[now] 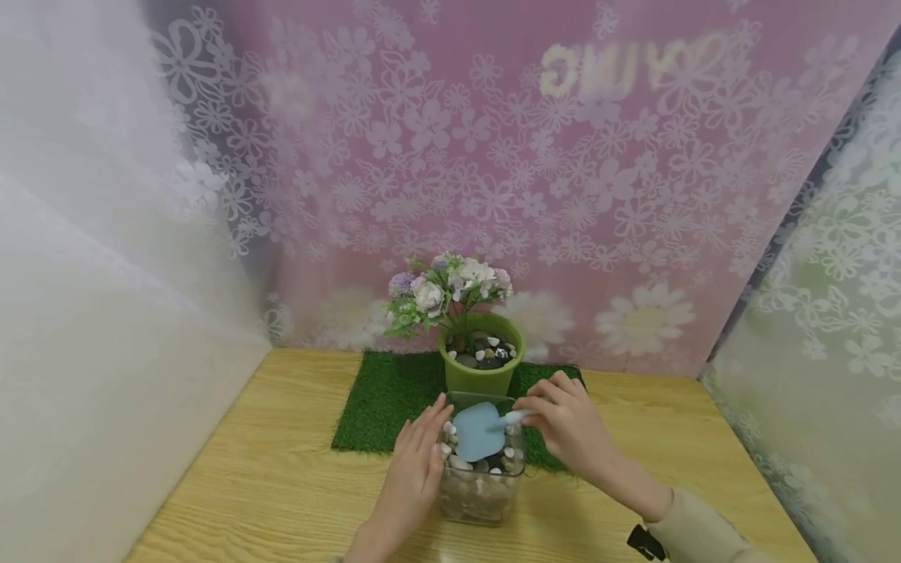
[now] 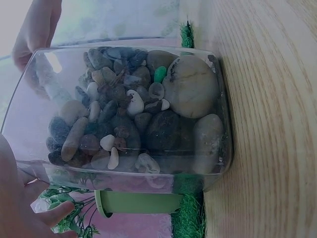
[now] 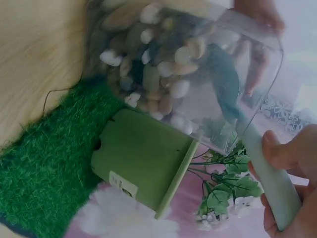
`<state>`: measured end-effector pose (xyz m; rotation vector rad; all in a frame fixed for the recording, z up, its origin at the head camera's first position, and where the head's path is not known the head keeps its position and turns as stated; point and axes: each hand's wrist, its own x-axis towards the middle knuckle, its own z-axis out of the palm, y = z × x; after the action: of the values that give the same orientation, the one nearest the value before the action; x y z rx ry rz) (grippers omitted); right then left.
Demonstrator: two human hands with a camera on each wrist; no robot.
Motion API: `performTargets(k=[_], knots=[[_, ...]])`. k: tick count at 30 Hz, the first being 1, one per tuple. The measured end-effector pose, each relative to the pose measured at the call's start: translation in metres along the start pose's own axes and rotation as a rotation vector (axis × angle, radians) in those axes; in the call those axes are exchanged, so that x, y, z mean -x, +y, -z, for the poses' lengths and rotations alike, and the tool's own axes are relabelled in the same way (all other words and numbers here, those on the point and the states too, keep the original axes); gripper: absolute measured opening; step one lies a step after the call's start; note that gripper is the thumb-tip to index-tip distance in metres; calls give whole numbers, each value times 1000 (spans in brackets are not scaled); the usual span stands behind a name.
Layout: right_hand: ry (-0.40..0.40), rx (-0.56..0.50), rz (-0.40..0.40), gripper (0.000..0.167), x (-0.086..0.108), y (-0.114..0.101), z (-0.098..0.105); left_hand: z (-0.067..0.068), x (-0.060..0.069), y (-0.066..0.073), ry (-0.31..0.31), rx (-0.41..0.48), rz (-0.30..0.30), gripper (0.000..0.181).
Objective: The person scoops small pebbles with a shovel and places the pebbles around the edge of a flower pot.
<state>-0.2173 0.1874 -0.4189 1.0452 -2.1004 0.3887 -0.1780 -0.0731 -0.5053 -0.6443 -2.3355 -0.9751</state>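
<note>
A clear square container [image 1: 482, 500] stands on the table, partly filled with pebbles [image 2: 114, 109] of grey, white and brown. My right hand [image 1: 568, 426] grips the pale handle of a small blue shovel [image 1: 479, 432], whose blade is inside the container over the stones. In the right wrist view the thumb and fingers wrap the handle [image 3: 270, 181]. Against the container's left side rests my left hand [image 1: 417, 453], fingers extended along the rim. Just behind stands a green flowerpot [image 1: 482, 381] with artificial flowers [image 1: 450, 289] and stones in it.
Under the flowerpot lies a green artificial grass mat [image 1: 366, 407]. The wooden table [image 1: 296, 469] extends to both sides. A pink flowered curtain [image 1: 450, 156] hangs at the back, with pale sheets [image 1: 105, 274] at the sides.
</note>
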Motion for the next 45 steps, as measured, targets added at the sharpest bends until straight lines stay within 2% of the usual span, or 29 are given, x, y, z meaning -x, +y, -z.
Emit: performTargets(k=[3,4,8,11,14,18,21,24,28,31,35,38,40,45], knots=[[25,25,76,10,1,3,-1,0,0,0,-3,3,-4,55],[37,37,107,11,2,4,-2,0,0,-1,-2,4,-3,55],[84,73,219,35,9,6,-4,-1,1,-2,0,-2,4,54],[120,75,250,36,13,7,-5,-1,2,-2,-10,0,10,54],[97,72,211,33,13,6,-5,0,2,-1,-23,8,14,55],[-42,113,88,14,7,2,-1,1,2,0,-27,22,20,54],[-140,173,30,20,-2,-3,3,1,1,-1,-21,23,24,53],[-189,175,-5,20,-9,-5,6,1,0,-1,-15,17,20,54],[-203,69,-50,19,-13,0,8,2,-1,0,-11,21,14,55],[-186,-3,-39,20,-11,7,7,2,-1,1,-7,28,14,55],[-158,24,23,21,-8,9,5,1,0,1,-10,24,17,54],[-150,75,31,21,-6,4,3,0,1,-1,-12,17,20,54],[-152,79,8,21,-7,2,2,0,0,-1,-12,21,23,55],[-181,7,-88,20,-13,4,5,2,0,0,-4,26,11,55]])
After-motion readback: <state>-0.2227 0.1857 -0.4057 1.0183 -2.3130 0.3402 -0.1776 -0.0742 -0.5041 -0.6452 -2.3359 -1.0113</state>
